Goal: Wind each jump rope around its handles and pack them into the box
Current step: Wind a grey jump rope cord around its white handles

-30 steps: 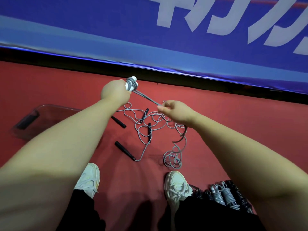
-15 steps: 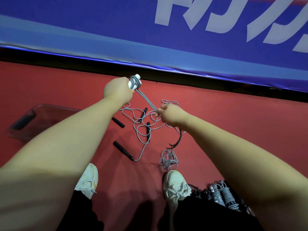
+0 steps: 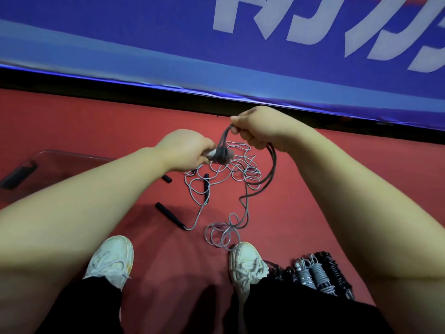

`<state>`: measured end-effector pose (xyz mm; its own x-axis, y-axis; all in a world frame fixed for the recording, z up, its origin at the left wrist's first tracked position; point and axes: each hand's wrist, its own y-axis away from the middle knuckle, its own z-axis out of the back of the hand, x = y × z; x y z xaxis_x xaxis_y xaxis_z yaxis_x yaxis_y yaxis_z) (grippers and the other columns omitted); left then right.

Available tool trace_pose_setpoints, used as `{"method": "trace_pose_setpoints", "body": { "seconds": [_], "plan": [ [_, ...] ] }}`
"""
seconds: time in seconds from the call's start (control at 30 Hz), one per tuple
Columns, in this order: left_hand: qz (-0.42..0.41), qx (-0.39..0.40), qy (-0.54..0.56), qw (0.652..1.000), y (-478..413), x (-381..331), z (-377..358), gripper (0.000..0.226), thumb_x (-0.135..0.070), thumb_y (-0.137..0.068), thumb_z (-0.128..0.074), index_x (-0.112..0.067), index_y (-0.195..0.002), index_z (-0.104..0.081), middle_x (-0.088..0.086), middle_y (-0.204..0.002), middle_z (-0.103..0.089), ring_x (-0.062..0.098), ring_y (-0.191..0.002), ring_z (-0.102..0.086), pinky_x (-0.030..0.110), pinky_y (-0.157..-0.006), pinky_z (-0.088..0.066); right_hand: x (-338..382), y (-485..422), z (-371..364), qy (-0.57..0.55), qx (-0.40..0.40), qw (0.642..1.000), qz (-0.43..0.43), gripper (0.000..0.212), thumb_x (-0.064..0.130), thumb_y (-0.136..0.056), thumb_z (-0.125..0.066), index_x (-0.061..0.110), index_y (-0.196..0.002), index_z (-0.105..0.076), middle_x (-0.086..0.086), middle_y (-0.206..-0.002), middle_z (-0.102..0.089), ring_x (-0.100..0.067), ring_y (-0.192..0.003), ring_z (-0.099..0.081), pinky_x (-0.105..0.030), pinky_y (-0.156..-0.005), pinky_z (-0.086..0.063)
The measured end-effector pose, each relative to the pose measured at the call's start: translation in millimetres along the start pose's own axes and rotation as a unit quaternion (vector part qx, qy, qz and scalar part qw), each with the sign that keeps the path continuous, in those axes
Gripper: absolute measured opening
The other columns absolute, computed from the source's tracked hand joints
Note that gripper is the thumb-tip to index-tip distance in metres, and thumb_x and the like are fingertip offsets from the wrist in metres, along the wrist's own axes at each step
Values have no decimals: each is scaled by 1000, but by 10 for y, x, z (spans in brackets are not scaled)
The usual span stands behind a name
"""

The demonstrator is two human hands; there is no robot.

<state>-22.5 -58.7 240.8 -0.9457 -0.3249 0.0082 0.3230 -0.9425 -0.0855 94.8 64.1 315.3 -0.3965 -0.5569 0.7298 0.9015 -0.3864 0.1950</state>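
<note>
Now that the right hand has swung up to one o'clock of the left hand, fingers clamped on the rope, another turn seems laid over the handles gripped by the left fingers at centre; the box waits at nine o'clock.

the cord looks smooth, the black handle matt, the clear plastic box glossy, the red floor matt.
</note>
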Motion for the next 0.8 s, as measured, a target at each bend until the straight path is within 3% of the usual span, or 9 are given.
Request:
{"method": "trace_pose_setpoints", "body": {
  "seconds": [0.1,0.27,0.4,0.5,0.57,0.63,0.7,0.73,0.8],
  "plan": [
    [-68,14,12,997,41,-69,51,14,-26,-88,-60,-12,-92,-58,5,-90,-65,30,-89,-58,34,-68,-38,-98,-39,103,66,-7,998,-14,36,24,-101,-37,14,-69,-48,0,-54,-32,-11,-40,-26,-18,-38,-21],
    [-119,9,71,990,90,-189,150,22,-26,-86,-63,-14,-104,-63,1,-87,-66,25,-84,-58,34,-66,-38,-304,-79,241,111,31,992,-57,36,25,-101,-39,12,-69,-51,1,-54,-30,-11,-42,-23,-22,-42,-19],
    [-117,3,124,985,124,-294,264,36,-27,-85,-66,-17,-118,-54,-1,-89,-66,22,-73,-51,33,-61,-29,-450,-108,324,24,82,994,-67,35,24,-100,-41,14,-68,-52,5,-49,-25,-8,-40,-16,-20,-40,-12],
    [-102,0,216,971,135,-333,354,48,-25,-82,-70,-20,-121,-42,-8,-94,-71,18,-75,-59,33,-65,-41,-562,-112,348,-91,121,987,-59,34,22,-101,-39,17,-67,-39,8,-45,-26,-4,-37,-15,-17,-38,-10],
    [-101,-2,254,962,153,-345,383,43,-29,-81,-71,-27,-113,-42,-8,-91,-72,7,-68,-57,29,-66,-41,-671,-99,357,-160,148,975,-45,33,27,-100,-38,19,-69,-36,10,-44,-30,-1,-36,-16,-15,-39,-9],
    [-92,-3,300,950,175,-367,403,37,-39,-76,-68,-38,-102,-41,-7,-84,-70,2,-62,-52,27,-65,-40,-802,-77,366,-208,175,962,-11,35,43,-93,-50,21,-67,-41,11,-46,-33,0,-39,-18,-17,-41,-10],
    [-78,5,350,933,178,-372,405,33,-44,-70,-63,-40,-97,-43,-7,-80,-70,7,-64,-55,28,-68,-42,-915,-49,395,-237,195,951,32,37,54,-70,-73,20,-72,-59,11,-51,-38,-1,-42,-21,-19,-44,-11],
    [-81,14,370,925,178,-373,403,35,-46,-69,-63,-39,-98,-45,-5,-81,-70,11,-67,-57,30,-69,-43,-955,-38,422,-245,192,949,54,36,50,-60,-81,22,-79,-69,9,-54,-39,-2,-44,-20,-20,-45,-12],
    [-91,39,403,910,178,-404,409,39,-45,-70,-66,-34,-103,-48,-4,-80,-70,11,-67,-60,27,-67,-44,-994,-36,448,-239,147,955,93,26,27,-63,-80,31,-88,-76,5,-58,-38,-3,-45,-20,-19,-45,-13]
  ]
}}
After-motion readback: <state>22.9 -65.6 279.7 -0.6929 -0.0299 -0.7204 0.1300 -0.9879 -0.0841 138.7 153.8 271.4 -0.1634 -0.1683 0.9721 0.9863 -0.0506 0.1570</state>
